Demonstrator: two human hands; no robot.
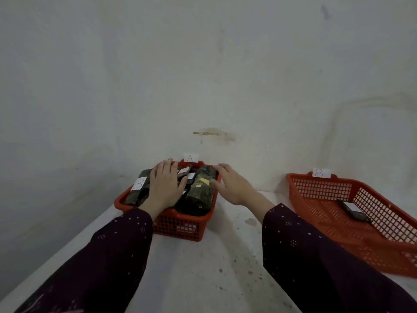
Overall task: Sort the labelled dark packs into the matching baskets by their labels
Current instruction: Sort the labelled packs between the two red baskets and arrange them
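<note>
head view: i see a red mesh plastic basket a (178, 227) at the counter's (225, 256) far edge, its white card (191, 158) reading a. it is heaped with dark glossy packs: a flat pack labelled b (137, 190) on the left, a plump crinkled pack (200, 193) on the right. my left hand (165, 184) lies flat on the heap, fingers straight and slightly apart. my right hand (232, 186) is at the right rim, fingers loose and spread. the wider basket b (322, 188) at the counter's right edge holds one small flat pack (353, 212).
</note>
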